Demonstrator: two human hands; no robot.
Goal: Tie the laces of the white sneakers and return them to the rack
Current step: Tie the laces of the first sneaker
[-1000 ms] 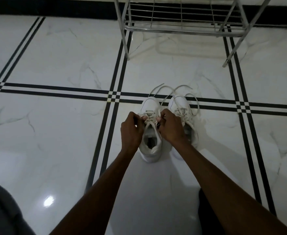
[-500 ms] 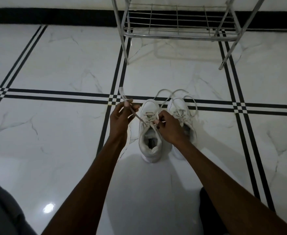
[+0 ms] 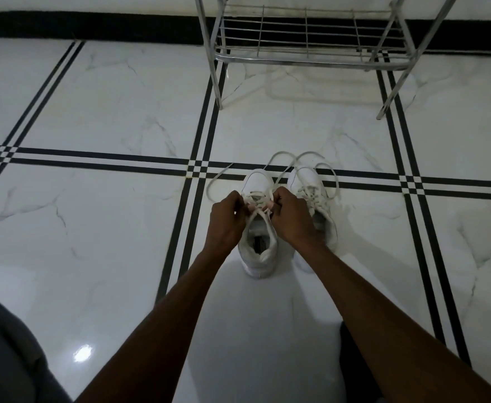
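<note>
Two white lace-up sneakers sit side by side on the glossy marble-look floor (image 3: pixel 93 228), well short of the empty chrome wire shoe rack (image 3: pixel 305 39). The left hand (image 3: pixel 227 225) and right hand (image 3: pixel 292 219) each pinch a strand of the flat white lace (image 3: pixel 257 196) over the left sneaker (image 3: pixel 260 228). Doing it well likely means even tension on both strands, seating the crossing low between the pinches. Beside the right pinch, the right sneaker (image 3: pixel 311 196) lies unlaced, its ends trailing beyond the toes.
</note>
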